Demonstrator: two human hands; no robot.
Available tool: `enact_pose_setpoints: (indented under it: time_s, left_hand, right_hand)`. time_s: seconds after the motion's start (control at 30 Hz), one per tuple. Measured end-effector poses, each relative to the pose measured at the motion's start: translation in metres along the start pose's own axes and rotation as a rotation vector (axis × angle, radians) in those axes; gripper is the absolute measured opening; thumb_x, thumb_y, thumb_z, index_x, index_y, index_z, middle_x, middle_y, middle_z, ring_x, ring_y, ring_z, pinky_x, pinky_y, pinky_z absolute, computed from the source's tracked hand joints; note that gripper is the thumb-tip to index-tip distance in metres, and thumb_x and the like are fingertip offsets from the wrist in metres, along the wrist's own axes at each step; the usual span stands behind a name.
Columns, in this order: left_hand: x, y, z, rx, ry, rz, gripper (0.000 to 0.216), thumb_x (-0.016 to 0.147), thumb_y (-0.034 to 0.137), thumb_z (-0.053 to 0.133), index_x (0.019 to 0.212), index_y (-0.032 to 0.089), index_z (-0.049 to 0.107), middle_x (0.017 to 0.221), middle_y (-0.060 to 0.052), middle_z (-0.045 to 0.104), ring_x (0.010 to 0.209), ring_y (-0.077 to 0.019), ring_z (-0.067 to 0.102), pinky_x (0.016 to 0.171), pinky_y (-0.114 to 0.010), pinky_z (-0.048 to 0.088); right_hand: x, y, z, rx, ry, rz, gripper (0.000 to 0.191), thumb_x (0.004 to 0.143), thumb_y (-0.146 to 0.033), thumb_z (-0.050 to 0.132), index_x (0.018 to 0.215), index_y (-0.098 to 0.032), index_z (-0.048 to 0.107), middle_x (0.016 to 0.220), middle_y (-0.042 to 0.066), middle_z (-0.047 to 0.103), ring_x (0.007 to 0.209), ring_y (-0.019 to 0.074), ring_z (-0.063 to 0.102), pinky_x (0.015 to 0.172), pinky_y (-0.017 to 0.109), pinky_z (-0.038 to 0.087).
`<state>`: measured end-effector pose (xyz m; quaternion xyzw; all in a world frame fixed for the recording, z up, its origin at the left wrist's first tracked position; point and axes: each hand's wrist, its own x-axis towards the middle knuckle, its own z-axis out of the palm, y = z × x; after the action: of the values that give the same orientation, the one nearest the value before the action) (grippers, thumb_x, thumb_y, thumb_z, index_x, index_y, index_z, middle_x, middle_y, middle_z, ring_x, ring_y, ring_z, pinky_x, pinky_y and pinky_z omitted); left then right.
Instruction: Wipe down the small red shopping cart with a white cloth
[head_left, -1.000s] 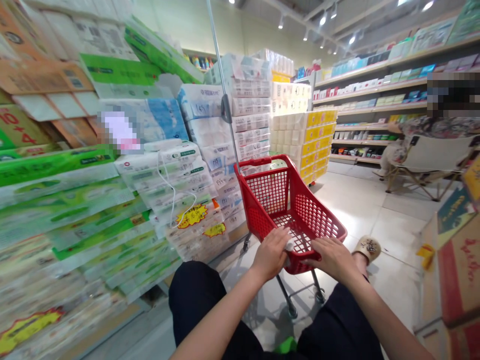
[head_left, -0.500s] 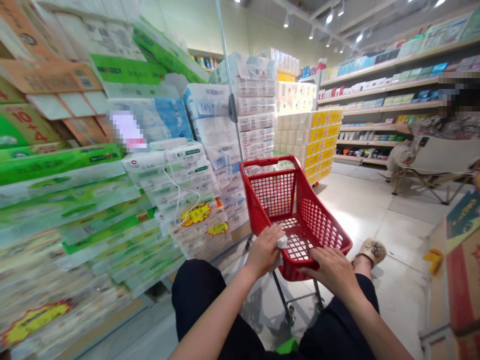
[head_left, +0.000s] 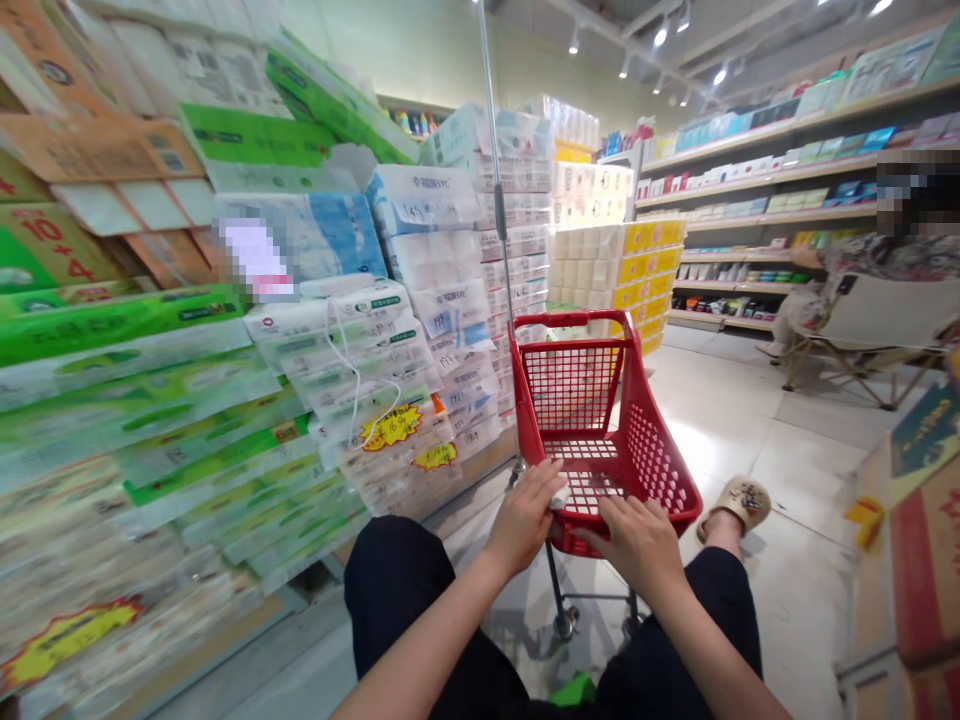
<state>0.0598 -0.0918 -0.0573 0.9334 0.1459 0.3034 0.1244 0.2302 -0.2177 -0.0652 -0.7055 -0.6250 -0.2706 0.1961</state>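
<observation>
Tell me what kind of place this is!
It looks like a shop, probably a supermarket. There's a red shopping cart, yellow price signs on the stacked packs, and long shelves lined with goods.

Red shopping cart (head_left: 636,400): we have it before our knees, its metal pole (head_left: 492,130) rising at the far left corner.
Left hand (head_left: 525,520): we lay it over the near edge, a white wad (head_left: 559,497) by its fingertips.
Right hand (head_left: 637,535): we rest it along that same edge.
Tissue packs (head_left: 360,330): we see them stacked leftward.
Folding chair (head_left: 877,315): we see a person (head_left: 862,260) seated.
</observation>
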Motion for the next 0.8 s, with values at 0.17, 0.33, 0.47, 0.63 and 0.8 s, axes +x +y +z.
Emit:
enact_pose_setpoints:
  time_s: [0.17, 0.33, 0.47, 0.63, 0.8]
  left_hand:
    - [0.003, -0.014, 0.002, 0.066, -0.043, 0.025, 0.061, 0.083, 0.003, 0.044, 0.140, 0.025, 0.043, 0.154, -0.004, 0.038, 0.146, -0.0178, 0.028, 0.120, -0.046, 0.031]
    - [0.021, -0.037, 0.002, 0.135, -0.028, 0.007, 0.056, 0.083, 0.005, 0.047, 0.136, 0.024, 0.047, 0.152, -0.003, 0.042, 0.144, -0.0160, 0.031, 0.121, -0.044, 0.028]
    - [0.026, -0.048, 0.006, 0.156, 0.015, -0.054, 0.057, 0.081, 0.003, 0.045, 0.136, 0.021, 0.047, 0.152, -0.004, 0.041, 0.144, -0.0161, 0.031, 0.121, -0.043, 0.028]
    - [0.026, -0.039, 0.026, 0.213, 0.083, -0.134, 0.058, 0.083, 0.004, 0.044, 0.139, 0.019, 0.044, 0.152, -0.007, 0.041, 0.145, -0.0209, 0.030, 0.120, -0.049, 0.030]
    - [0.031, -0.024, 0.040, 0.274, 0.071, -0.072, 0.058, 0.087, 0.008, 0.045, 0.143, 0.022, 0.041, 0.151, -0.006, 0.042, 0.142, -0.0201, 0.035, 0.119, -0.046, 0.031]
  right_hand:
    - [0.014, 0.000, 0.015, 0.023, -0.045, -0.026, 0.023, 0.091, -0.042, 0.056, 0.092, -0.020, 0.061, 0.084, 0.008, 0.067, 0.081, 0.0234, 0.058, 0.074, 0.036, 0.034]
    - [0.018, 0.039, 0.017, 0.095, -0.063, -0.144, 0.036, 0.093, -0.034, 0.052, 0.126, -0.020, 0.053, 0.117, 0.009, 0.066, 0.104, 0.0236, 0.057, 0.090, 0.038, 0.037]
    - [0.014, 0.074, 0.015, 0.052, -0.065, -0.089, 0.018, 0.093, -0.037, 0.052, 0.101, -0.023, 0.059, 0.100, 0.006, 0.067, 0.105, 0.0247, 0.056, 0.101, 0.044, 0.031]
    - [0.018, 0.069, 0.028, 0.015, -0.043, -0.044, 0.012, 0.090, -0.034, 0.056, 0.094, -0.022, 0.057, 0.092, 0.006, 0.065, 0.097, 0.0247, 0.054, 0.098, 0.044, 0.034]
    - [0.026, 0.054, 0.035, 0.006, 0.010, -0.038, 0.011, 0.089, -0.031, 0.056, 0.097, -0.023, 0.057, 0.095, 0.007, 0.064, 0.098, 0.0254, 0.054, 0.108, 0.050, 0.026]
